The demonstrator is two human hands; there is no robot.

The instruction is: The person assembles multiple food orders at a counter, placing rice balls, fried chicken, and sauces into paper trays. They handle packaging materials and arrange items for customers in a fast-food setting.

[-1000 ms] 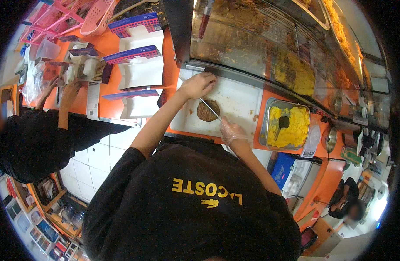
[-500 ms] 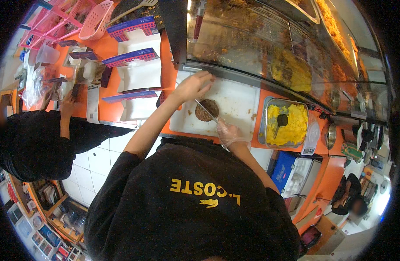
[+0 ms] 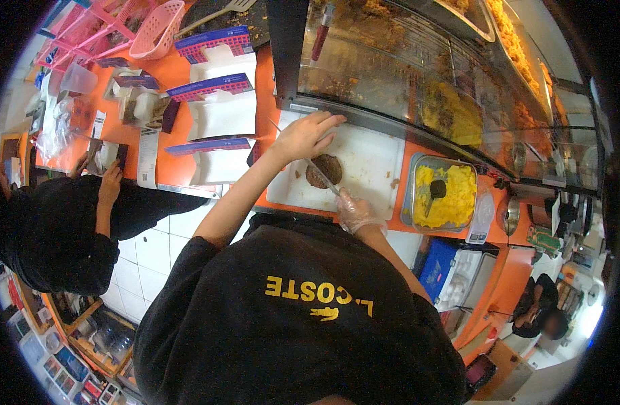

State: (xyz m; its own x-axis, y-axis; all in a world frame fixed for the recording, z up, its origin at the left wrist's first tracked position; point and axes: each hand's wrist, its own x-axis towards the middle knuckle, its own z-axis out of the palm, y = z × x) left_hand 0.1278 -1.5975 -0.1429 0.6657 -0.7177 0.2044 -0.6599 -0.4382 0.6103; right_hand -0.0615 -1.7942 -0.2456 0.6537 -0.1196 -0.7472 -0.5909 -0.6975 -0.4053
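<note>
A round brown piece of food (image 3: 322, 170) lies on a white cutting board (image 3: 374, 158) on the orange counter. My right hand (image 3: 354, 212), in a clear glove, grips the handle of a long knife (image 3: 318, 170) whose blade runs across the brown food. My left hand (image 3: 303, 135) is bare and hovers just above and left of the food, over the blade's far end, with its fingers stretched toward the glass case. It holds nothing that I can see. My black shirt fills the lower middle of the view.
A metal tray of yellow food with a black scoop (image 3: 445, 196) stands right of the board. A glass display case (image 3: 418, 74) runs behind it. White paper bags (image 3: 222, 115) and pink baskets (image 3: 158, 27) lie to the left, where another person's hand (image 3: 111, 182) rests on the counter.
Both hands stay at the brown food, with the knife shifting only slightly. The person on the left has lowered an arm toward the counter edge.
</note>
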